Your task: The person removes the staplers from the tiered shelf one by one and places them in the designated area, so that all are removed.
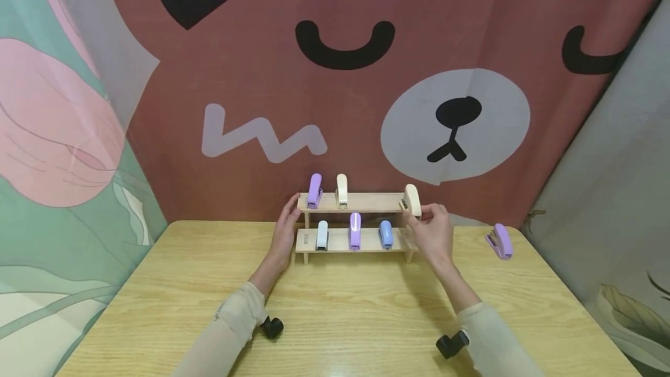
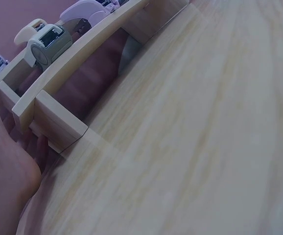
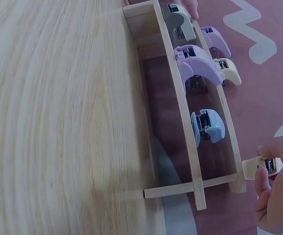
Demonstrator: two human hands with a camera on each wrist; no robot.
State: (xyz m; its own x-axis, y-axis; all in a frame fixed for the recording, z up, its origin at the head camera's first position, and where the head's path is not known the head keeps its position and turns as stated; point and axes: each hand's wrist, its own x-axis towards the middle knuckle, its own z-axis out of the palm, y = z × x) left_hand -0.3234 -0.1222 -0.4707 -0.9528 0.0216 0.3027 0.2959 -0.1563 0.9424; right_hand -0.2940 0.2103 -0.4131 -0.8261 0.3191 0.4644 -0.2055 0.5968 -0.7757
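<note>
A two-tier wooden rack (image 1: 361, 202) stands at the back of the table. My left hand (image 1: 282, 237) rests along its left end with fingers extended. My right hand (image 1: 437, 234) pinches a cream stapler (image 1: 413, 198) at the right end of the upper tier; the right wrist view shows thumb and fingers on the same stapler (image 3: 251, 167). Also on the upper tier are a purple stapler (image 1: 314, 189) and another cream stapler (image 1: 342, 189). Below them stand a pale grey stapler (image 1: 322, 235), a second purple stapler (image 1: 355, 230) and a blue stapler (image 1: 385, 234).
Off to the right, a lone purple stapler (image 1: 502, 241) lies on the wooden table (image 1: 345, 313). Behind the rack hangs a curtain (image 1: 356, 109) with a bear face printed on it.
</note>
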